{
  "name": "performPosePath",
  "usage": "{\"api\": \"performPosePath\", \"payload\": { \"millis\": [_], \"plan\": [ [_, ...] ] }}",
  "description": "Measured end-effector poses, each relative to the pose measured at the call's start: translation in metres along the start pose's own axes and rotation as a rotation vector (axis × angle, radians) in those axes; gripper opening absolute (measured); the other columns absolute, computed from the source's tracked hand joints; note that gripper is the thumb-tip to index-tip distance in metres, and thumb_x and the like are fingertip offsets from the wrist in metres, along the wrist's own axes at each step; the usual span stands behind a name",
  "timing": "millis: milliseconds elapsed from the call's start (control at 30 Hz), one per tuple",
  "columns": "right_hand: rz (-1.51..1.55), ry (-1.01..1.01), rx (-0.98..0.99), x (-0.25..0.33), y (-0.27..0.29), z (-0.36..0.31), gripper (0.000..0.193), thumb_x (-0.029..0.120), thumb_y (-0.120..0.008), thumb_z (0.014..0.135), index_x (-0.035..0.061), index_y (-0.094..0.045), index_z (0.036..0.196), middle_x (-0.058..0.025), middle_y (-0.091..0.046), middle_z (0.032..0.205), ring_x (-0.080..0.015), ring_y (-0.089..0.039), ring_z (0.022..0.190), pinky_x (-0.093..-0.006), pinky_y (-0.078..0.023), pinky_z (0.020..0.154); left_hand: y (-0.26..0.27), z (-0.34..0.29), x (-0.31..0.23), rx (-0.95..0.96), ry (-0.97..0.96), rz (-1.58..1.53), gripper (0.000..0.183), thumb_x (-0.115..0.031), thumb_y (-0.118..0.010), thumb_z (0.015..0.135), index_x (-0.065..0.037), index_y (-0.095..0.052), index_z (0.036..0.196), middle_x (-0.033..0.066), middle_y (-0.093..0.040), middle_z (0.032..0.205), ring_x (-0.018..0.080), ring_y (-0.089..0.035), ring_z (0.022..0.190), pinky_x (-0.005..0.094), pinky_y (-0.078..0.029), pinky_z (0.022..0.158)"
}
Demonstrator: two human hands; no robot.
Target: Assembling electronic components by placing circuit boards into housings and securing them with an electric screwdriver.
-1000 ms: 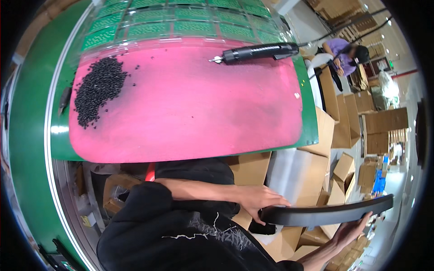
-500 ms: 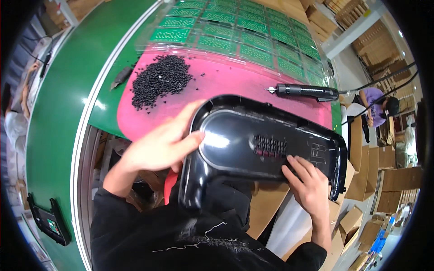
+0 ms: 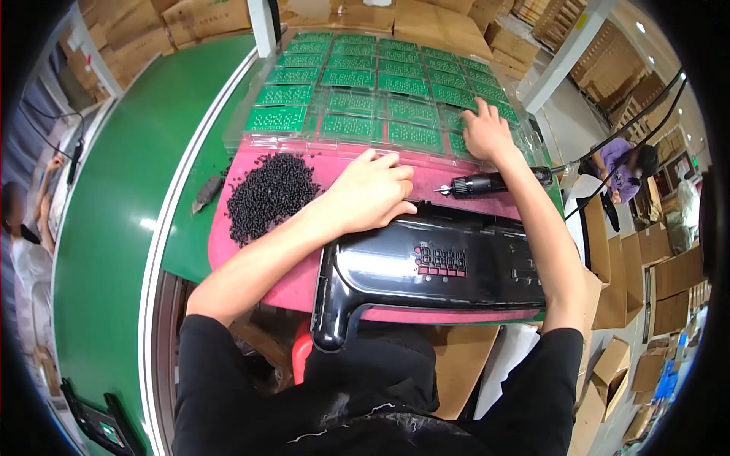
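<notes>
A black plastic housing [image 3: 380, 262] with a rounded stem at its left end lies on the pink mat [image 3: 258, 273], with small rectangular cutouts in its middle. My left hand [image 3: 372, 194] is at the housing's far edge, fingers loosely bent and slightly apart, apparently holding nothing. Farther off, my right hand [image 3: 488, 135] reaches over the clear tray of green circuit boards [image 3: 350, 102]. Its fingers are spread, their tips down at the boards on the right side; no board is lifted. My right forearm hides the housing's right end.
A heap of small black screws [image 3: 270, 194] sits left on the mat. Under my right forearm, a black electric screwdriver [image 3: 475, 185] points left, its cable running right. Another black housing [image 3: 99, 418] lies at lower left. Two people sit farther away, left and right; cardboard boxes [image 3: 623, 281] stand at right.
The housing, held up in both hands before, now lies on the mat. My left hand has moved to its far edge, and my right hand has gone forward to the boards. The view has tilted up.
</notes>
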State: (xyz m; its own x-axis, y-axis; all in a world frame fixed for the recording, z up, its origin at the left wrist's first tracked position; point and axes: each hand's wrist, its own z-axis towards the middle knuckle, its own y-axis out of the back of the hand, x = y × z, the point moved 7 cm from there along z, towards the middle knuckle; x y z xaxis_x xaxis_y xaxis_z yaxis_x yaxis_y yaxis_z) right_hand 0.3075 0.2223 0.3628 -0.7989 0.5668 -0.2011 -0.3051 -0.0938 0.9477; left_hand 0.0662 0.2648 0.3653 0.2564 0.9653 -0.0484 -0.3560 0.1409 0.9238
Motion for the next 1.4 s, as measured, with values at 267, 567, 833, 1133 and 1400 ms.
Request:
{"api": "performPosePath", "payload": {
  "millis": [267,567,833,1133,1400],
  "plan": [
    [-0.089,0.093,0.057,0.01,-0.021,0.024,0.06,0.007,-0.049,0.08,-0.0018,-0.04,0.139,-0.0139,-0.032,0.151,-0.0313,-0.032,0.138,-0.0542,-0.03,0.11,0.008,-0.002,0.008,-0.034,-0.019,-0.111,0.025,-0.027,-0.067,0.084,-0.004,-0.061,0.078,0.0081,-0.056,0.09,0.0266,-0.054,0.094,0.0402,-0.043,0.084],
    [1.276,0.228,-0.093,0.045,0.099,-0.073,0.065,0.014,-0.063,0.086,-0.0051,-0.037,0.142,-0.0138,-0.033,0.152,-0.0285,-0.033,0.139,-0.0387,-0.03,0.113,0.067,-0.027,0.028,-0.434,0.295,-0.227,0.067,-0.03,-0.079,0.077,-0.003,-0.047,0.13,0.0163,-0.055,0.121,0.03,-0.054,0.114,0.0405,-0.044,0.096],
    [1.591,0.048,-0.018,0.078,0.129,-0.173,0.079,0.019,-0.068,0.087,-0.0038,-0.024,0.149,-0.0203,-0.033,0.151,-0.0267,-0.046,0.13,-0.0366,-0.043,0.099,0.046,-0.023,-0.001,-0.244,0.37,-1.335,0.038,-0.017,-0.054,0.099,0.003,-0.05,0.131,0.0077,-0.064,0.112,0.0116,-0.06,0.101,0.0264,-0.048,0.088],
    [0.895,0.325,-0.144,0.087,0.137,-0.222,0.025,0.001,-0.078,0.069,-0.0014,-0.068,0.092,-0.008,-0.059,0.063,-0.0189,-0.056,0.05,-0.029,-0.043,0.045,0.022,-0.039,-0.067,0.646,0.087,-1.087,0.026,-0.001,-0.057,0.09,-0.002,-0.06,0.116,0.0153,-0.066,0.07,0.0302,-0.062,0.055,0.0386,-0.044,0.049],
    [1.425,-0.248,0.213,0.052,0.091,-0.232,0.014,-0.002,-0.052,0.093,-0.0053,-0.061,0.103,-0.002,-0.065,0.07,-0.0039,-0.059,0.061,-0.02,-0.048,0.055,0.03,-0.028,-0.04,0.251,0.191,-0.995,0.064,-0.017,-0.09,0.061,-0.003,-0.062,0.117,0.0085,-0.069,0.09,0.0168,-0.064,0.066,0.0233,-0.054,0.052]
  ]
}}
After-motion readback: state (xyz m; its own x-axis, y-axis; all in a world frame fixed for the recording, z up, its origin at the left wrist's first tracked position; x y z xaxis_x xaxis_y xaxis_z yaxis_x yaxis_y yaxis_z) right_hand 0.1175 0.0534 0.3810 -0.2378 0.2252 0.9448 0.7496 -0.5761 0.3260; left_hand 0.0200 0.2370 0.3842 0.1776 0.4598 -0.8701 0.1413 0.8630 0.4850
